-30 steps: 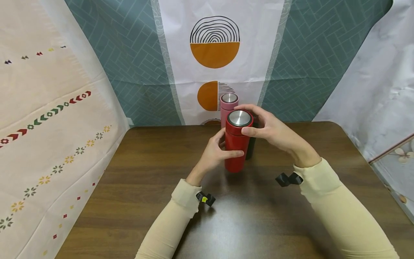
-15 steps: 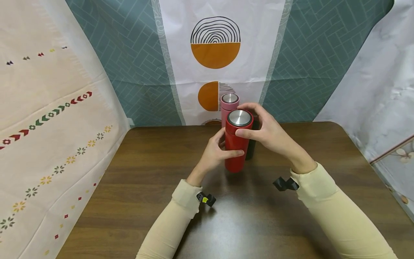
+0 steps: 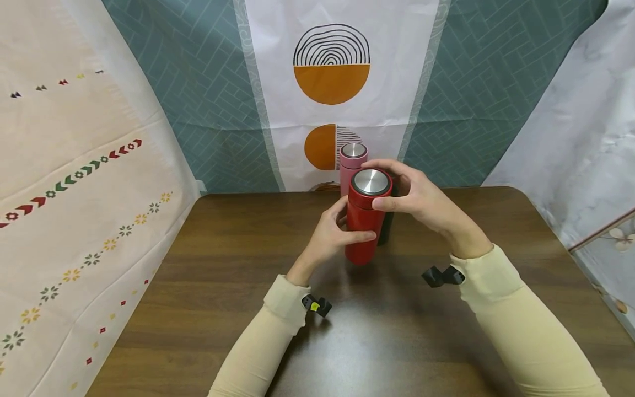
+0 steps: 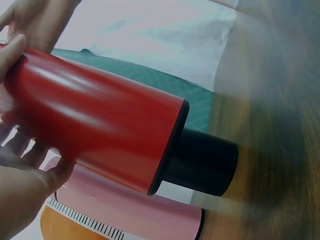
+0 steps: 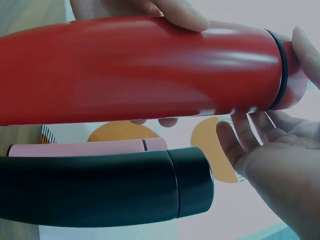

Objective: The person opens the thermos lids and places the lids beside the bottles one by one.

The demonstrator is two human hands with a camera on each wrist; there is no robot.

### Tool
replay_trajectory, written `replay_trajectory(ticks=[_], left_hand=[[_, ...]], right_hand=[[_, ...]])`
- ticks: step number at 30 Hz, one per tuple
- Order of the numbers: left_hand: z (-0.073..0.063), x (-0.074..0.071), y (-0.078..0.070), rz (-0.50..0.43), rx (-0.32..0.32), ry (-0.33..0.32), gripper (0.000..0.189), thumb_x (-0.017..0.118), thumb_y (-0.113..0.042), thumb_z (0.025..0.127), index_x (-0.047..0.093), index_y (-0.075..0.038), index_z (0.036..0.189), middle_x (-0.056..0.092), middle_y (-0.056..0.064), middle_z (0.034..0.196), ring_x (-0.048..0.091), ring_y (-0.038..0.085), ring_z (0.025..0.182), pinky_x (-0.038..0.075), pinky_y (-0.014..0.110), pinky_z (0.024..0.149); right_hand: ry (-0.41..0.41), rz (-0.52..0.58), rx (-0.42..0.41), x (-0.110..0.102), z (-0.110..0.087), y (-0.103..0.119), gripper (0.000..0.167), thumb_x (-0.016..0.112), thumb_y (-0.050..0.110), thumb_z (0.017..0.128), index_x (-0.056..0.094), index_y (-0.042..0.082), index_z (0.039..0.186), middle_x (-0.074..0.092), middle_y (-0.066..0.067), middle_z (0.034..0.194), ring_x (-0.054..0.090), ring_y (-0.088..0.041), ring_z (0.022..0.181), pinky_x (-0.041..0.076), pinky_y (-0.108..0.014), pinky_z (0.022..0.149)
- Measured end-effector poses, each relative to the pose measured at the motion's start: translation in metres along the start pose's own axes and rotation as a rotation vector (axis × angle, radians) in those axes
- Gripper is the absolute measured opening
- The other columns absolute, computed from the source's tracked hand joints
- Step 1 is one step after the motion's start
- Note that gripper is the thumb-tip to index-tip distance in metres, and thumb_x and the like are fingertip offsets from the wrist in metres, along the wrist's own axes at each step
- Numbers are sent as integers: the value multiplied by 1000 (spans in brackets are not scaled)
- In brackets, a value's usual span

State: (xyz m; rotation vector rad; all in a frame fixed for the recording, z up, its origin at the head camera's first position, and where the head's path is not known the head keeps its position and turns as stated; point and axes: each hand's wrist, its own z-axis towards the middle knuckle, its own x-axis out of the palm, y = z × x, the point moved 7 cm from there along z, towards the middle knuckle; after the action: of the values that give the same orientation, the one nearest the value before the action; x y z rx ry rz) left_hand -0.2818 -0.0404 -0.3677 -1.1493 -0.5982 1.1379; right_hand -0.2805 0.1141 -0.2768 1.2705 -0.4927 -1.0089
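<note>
A red thermos flask (image 3: 362,231) with a steel-topped lid (image 3: 371,182) stands upright, leaning slightly right, in the middle of the head view. My left hand (image 3: 327,234) grips its body, thumb across the front and fingers behind. Higher up, my right hand (image 3: 421,198) holds the lid, thumb at the front and fingers round the far side. In the left wrist view the flask's black base shows raised above the table. Behind it are a pink flask (image 5: 85,148) and a black flask (image 5: 100,190), both partly hidden in the head view.
The brown wooden table (image 3: 223,331) has its far edge just beyond the flasks. A patterned cloth (image 3: 213,99) hangs behind, with pale cloths on the left (image 3: 64,220) and right (image 3: 585,138). Dark wrist cameras stick out from both cuffs.
My right hand turned leftward round the lid, then swung back right. The flask's top has shifted slightly right. My left hand keeps its grip on the body.
</note>
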Motion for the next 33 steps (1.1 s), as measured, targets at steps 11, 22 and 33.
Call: replay_trajectory(ticks=[11, 22, 33], left_hand=[[0, -1, 0, 5, 4, -14, 68, 79, -16, 88, 51, -22, 149, 61, 0, 139, 60, 23, 123, 48, 49, 107], [-1, -1, 0, 1, 0, -10, 68, 79, -15, 88, 51, -21, 150, 61, 1, 139, 60, 24, 124, 48, 49, 107], [-1, 1, -1, 0, 8, 5, 68, 80, -15, 87, 52, -20, 149, 61, 0, 139, 60, 24, 124, 48, 49, 108]], right_hand=[[-110, -250, -31, 2, -2, 4, 69, 80, 21, 91, 45, 15, 151, 53, -4, 142, 55, -25, 119, 51, -33, 99], [-108, -249, -37, 3, -2, 5, 60, 79, 19, 92, 51, 14, 145, 60, -5, 133, 60, -23, 116, 51, -31, 99], [0, -45, -32, -1, 5, 2, 60, 77, 5, 89, 57, 12, 145, 58, -11, 137, 59, -32, 121, 53, -33, 99]])
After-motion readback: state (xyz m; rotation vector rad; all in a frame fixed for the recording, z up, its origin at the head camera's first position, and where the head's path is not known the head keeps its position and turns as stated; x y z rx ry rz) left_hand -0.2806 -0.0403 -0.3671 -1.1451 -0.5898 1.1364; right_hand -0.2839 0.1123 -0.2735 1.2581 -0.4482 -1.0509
